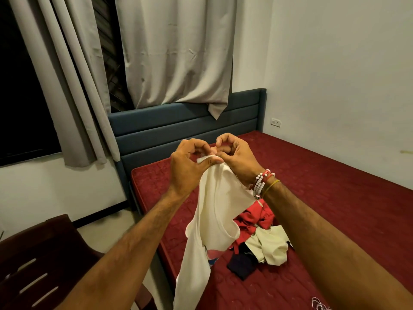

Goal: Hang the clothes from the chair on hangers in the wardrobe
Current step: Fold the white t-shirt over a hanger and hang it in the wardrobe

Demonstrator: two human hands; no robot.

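Observation:
A cream-white garment [214, 220] hangs in front of me over the bed's edge, held up by its top edge. My left hand [190, 164] pinches that edge between thumb and curled fingers. My right hand [237, 155], with bead bracelets on the wrist, pinches the same edge right beside it. A heap of clothes [259, 233] in red, cream and dark navy lies on the red mattress [335, 198] below my right forearm. The dark brown chair [38, 260] stands at the lower left. No hanger and no wardrobe are in view.
A blue padded headboard [183, 124] stands behind the mattress, under grey curtains [174, 52] and a dark window [20, 97]. White walls close the right side. Thin white wire shapes [318, 304] show at the bottom edge of the mattress.

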